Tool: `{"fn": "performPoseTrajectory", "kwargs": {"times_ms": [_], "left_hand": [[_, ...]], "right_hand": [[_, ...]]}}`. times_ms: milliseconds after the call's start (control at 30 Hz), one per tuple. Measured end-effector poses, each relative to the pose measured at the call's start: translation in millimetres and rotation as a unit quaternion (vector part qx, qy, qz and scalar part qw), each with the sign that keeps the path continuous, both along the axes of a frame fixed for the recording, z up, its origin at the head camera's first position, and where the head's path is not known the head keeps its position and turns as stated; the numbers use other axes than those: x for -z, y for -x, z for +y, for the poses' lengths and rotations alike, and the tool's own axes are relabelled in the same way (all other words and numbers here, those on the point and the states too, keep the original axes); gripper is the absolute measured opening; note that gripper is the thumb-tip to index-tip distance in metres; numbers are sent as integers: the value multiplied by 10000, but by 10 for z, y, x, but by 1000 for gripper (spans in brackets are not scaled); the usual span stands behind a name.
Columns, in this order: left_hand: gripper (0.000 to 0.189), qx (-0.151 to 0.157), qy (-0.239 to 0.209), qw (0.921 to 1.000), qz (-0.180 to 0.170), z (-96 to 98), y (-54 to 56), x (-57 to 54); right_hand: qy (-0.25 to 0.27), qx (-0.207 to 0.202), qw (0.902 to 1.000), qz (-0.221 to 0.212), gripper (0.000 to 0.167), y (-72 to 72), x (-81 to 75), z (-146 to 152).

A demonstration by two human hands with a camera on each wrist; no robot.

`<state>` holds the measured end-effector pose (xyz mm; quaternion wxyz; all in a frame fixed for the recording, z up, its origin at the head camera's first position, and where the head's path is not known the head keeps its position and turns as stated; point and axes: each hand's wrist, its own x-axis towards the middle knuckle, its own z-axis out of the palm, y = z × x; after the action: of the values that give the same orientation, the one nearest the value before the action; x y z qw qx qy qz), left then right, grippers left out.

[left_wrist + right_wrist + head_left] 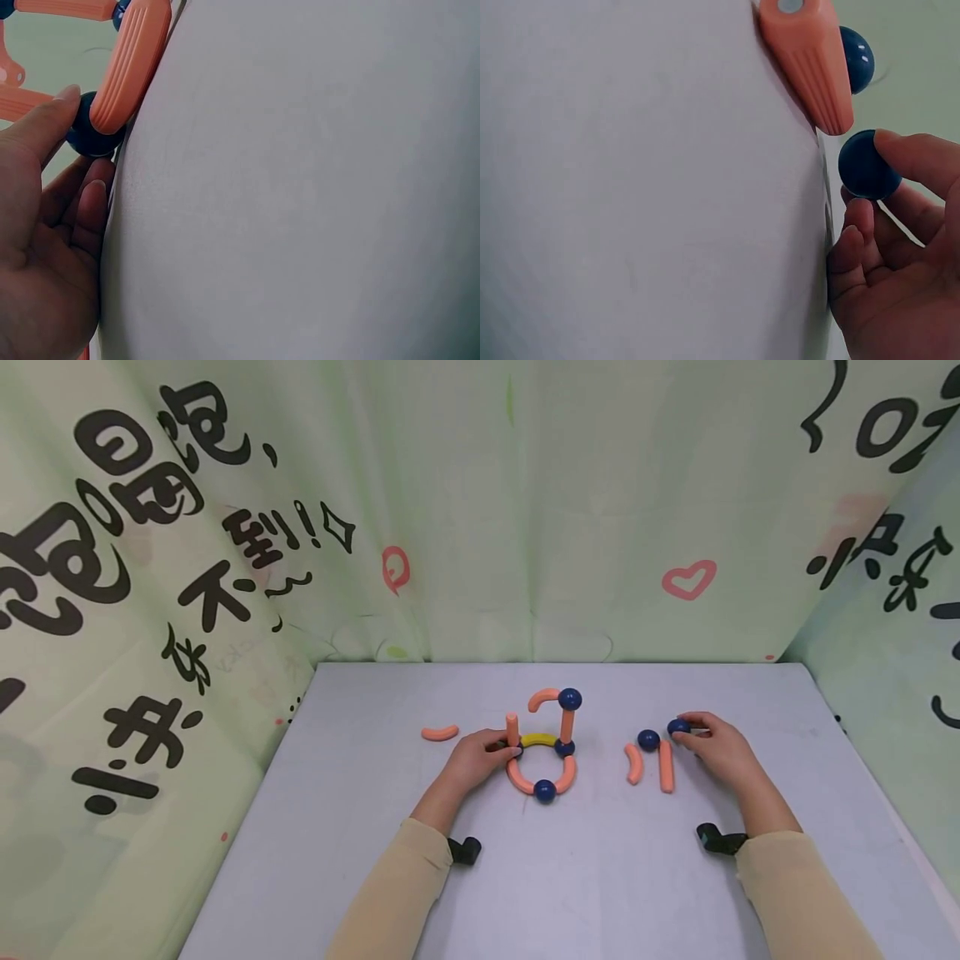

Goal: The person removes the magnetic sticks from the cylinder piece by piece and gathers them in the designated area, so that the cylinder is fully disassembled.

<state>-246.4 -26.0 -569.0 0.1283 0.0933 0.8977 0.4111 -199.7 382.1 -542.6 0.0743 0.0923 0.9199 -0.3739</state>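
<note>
A ring of curved orange rods (519,777), a yellow curved rod (538,739) and blue balls lies mid-table. My left hand (474,755) pinches the blue ball (94,141) at the ring's left side, partly hidden by fingers in the head view. From that ball stands a short orange rod (512,727). At the ring's right, a straight orange rod (567,725) rises to a top blue ball (570,698), from which a curved orange rod (543,698) sticks out leftward. Off to the right, my right hand (716,747) pinches a single blue ball (866,166) between thumb and fingers.
Beside the right hand lie a loose blue ball (648,740), a straight orange rod (666,767) and a curved orange piece (634,763). Another curved orange piece (439,733) is left of the ring. A printed curtain (600,527) borders the white table (585,885).
</note>
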Motion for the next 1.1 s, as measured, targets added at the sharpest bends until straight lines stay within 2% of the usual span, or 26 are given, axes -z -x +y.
{"fn": "performPoseTrajectory", "kwargs": {"times_ms": [400, 667, 867, 1100], "left_hand": [[33, 24, -39, 10000, -16, 3, 8, -6], [32, 24, -46, 10000, -11, -4, -4, -20], [32, 32, -23, 10000, -11, -8, -10, -34], [32, 17, -1, 10000, -37, 0, 8, -7]], "right_hand": [[-163, -4, 9997, -159, 66, -9, 32, -7], [-89, 23, 9997, -214, 70, -13, 31, -3], [-7, 156, 9998, -147, 67, -33, -32, -37], [-60, 527, 9984, 180, 63, -67, -222, -123]]}}
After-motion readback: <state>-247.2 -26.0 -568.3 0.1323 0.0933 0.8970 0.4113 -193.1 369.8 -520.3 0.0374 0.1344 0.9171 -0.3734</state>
